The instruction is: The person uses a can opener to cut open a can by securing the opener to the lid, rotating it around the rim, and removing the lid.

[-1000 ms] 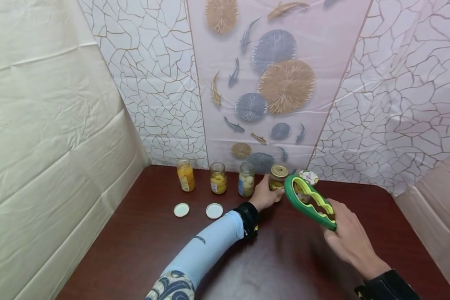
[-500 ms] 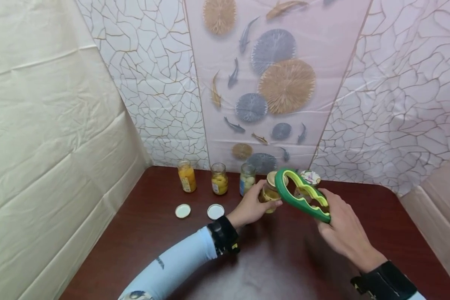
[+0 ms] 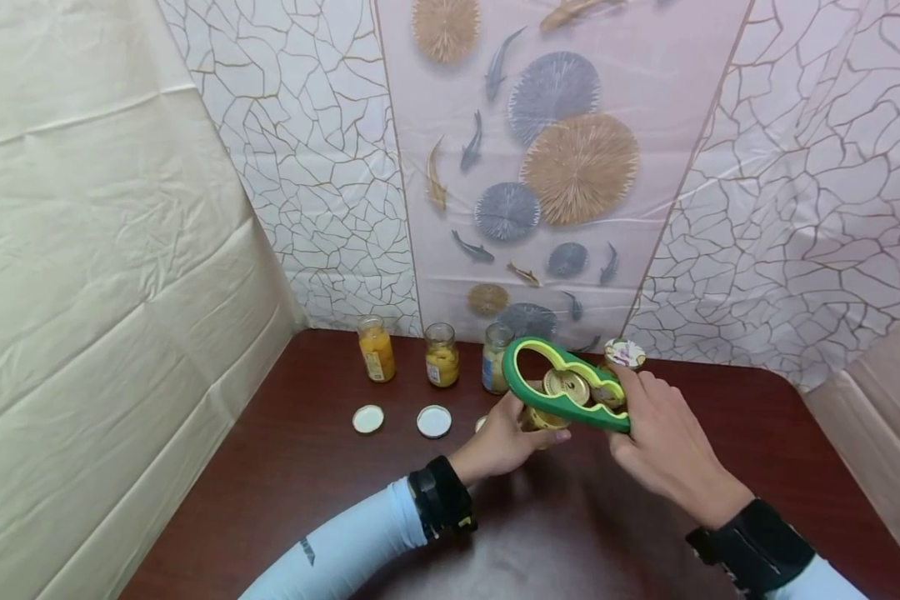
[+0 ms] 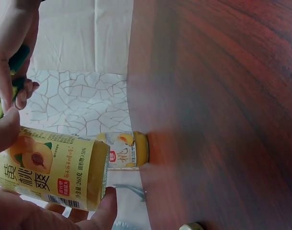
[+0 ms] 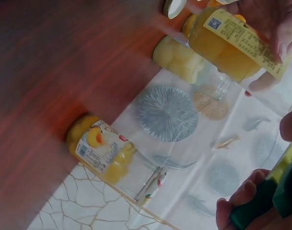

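Observation:
My left hand (image 3: 498, 442) grips a glass jar of yellow peaches (image 4: 55, 167) around its side, and holds it up off the table. A gold lid (image 3: 567, 385) is on the jar. In my right hand (image 3: 671, 442) is a green jar opener (image 3: 570, 408) with a lime-green wavy inner edge, gripped by its handle end. From the head view the opener overlaps the gold lid; whether they touch I cannot tell. The right wrist view shows the jar's back label (image 5: 241, 43) and the fingers around it, with the opener's green handle (image 5: 253, 203) below.
Three lidless jars stand along the back: orange fruit (image 3: 376, 350), yellow fruit (image 3: 441, 357) and pale fruit (image 3: 493, 367). A jar with a floral lid (image 3: 625, 353) stands behind my right hand. Two loose lids, one left (image 3: 367, 419) and one right (image 3: 434, 422), lie in front; a third is partly hidden.
My left hand has brought the peach jar forward from the back row. My right hand has moved the jar opener left, so that it now overlaps the jar's lid in the head view.

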The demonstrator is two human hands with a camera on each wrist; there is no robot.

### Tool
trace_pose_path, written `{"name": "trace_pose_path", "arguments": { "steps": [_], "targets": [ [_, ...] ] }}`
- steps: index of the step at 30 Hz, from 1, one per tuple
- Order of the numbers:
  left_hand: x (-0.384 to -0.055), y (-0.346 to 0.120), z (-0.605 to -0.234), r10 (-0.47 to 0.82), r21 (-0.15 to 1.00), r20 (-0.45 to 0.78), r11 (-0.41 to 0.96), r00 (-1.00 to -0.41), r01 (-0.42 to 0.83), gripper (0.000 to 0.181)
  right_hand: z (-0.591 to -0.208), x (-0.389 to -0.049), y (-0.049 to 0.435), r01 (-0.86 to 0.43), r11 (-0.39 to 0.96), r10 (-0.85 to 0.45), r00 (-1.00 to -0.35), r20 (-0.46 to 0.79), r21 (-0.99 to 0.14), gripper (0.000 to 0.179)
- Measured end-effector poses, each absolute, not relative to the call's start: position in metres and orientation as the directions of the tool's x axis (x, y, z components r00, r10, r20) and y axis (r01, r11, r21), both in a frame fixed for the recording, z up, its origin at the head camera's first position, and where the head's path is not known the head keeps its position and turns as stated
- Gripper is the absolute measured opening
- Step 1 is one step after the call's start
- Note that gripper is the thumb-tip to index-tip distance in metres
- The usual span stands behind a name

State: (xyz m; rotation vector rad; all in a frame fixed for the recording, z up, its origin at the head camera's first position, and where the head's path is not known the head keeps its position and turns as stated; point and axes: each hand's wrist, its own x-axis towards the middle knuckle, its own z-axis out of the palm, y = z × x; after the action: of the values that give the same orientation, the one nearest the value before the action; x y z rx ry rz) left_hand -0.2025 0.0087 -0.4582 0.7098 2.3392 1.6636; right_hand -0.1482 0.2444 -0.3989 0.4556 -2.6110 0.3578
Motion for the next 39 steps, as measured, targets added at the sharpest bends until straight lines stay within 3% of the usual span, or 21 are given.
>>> {"name": "trace_pose_path", "arguments": {
  "steps": [14,24,27,35,39],
  "targets": [
    [-0.196,0.013,-0.463,0.516,0.931,0.204,0.162,-0.832,0.328,0.058,-0.387,-0.141,0.244,-0.341,0.939,-0.315,-0.891,0.327,-0.027,0.078],
    [-0.196,0.011,-0.476,0.515,0.916,0.242,0.157,-0.822,0.368,0.053,-0.394,-0.137,0.239,-0.342,0.938,-0.317,-0.912,0.261,-0.057,0.048],
    [-0.198,0.010,-0.480,0.524,0.915,0.235,0.165,-0.819,0.369,0.054,-0.399,-0.136,0.238,-0.344,0.937,-0.317,-0.911,0.263,-0.062,0.042],
    [-0.204,0.001,-0.479,0.548,0.919,0.175,0.207,-0.818,0.335,0.056,-0.402,-0.139,0.243,-0.394,0.919,-0.374,-0.881,0.289,-0.012,0.049],
    [-0.209,-0.008,-0.473,0.653,0.940,0.099,0.186,-0.751,0.285,0.052,-0.398,-0.145,0.250,-0.467,0.884,-0.452,-0.832,0.323,0.033,0.044]
  ]
}}
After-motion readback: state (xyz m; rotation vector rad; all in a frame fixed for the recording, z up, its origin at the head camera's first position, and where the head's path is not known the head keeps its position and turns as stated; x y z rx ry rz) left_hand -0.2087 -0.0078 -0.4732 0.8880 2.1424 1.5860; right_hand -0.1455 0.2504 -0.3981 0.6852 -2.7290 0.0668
